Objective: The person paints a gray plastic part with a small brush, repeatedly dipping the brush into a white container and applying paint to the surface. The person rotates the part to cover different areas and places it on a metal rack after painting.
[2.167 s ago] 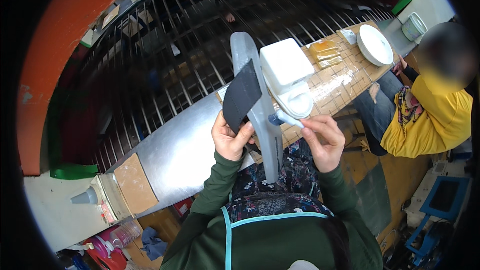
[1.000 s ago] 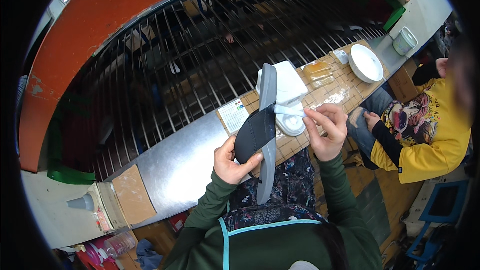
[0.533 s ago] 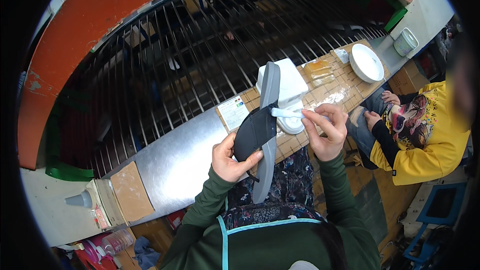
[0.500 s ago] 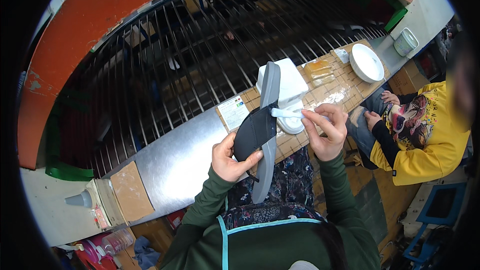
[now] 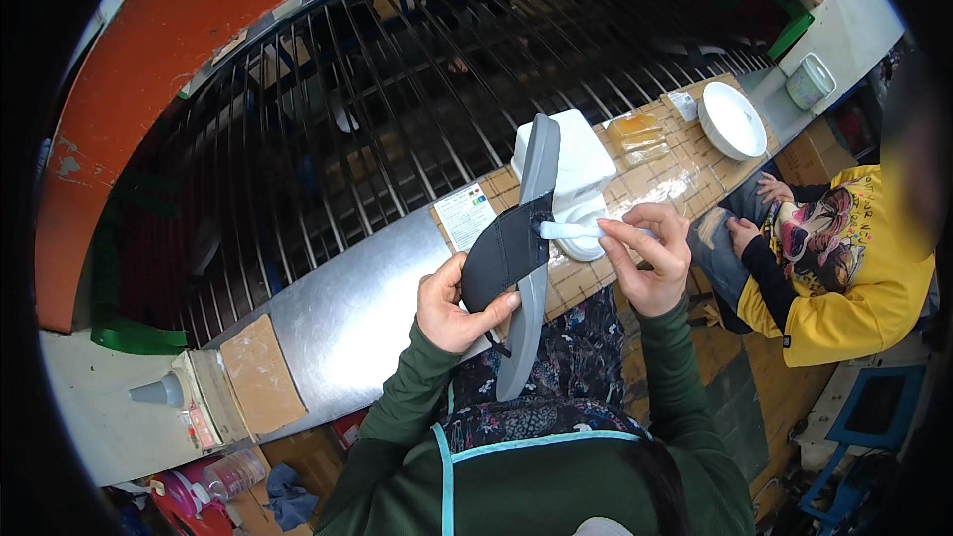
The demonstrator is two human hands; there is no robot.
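My left hand (image 5: pixel 449 306) grips a slide sandal (image 5: pixel 496 260) by its wide black strap, thumb on one side and fingers behind. Its grey sole (image 5: pixel 532 323) stands on edge, running from near my lap up over the bench. Between the thumb and fingers of my right hand (image 5: pixel 652 260) is a slim brush (image 5: pixel 571 230) with a pale handle. The brush's tip touches the strap where it meets the sole; its bristles are hard to make out. Just behind the sandal is a white box-shaped container (image 5: pixel 571 157) with a round white base, partly covered by the sole.
A cardboard-topped bench (image 5: pixel 685 174) carries a white bowl (image 5: pixel 733 121), a clear-wrapped amber block (image 5: pixel 637 139) and a printed sheet (image 5: pixel 465 218). Beyond runs a rack of metal rods (image 5: pixel 397 129). A person in a yellow top (image 5: pixel 854 268) sits close on the right.
The sandal and my left hand have shifted slightly up and left. The brush tip stays at the strap's edge, and my right hand has hardly moved.
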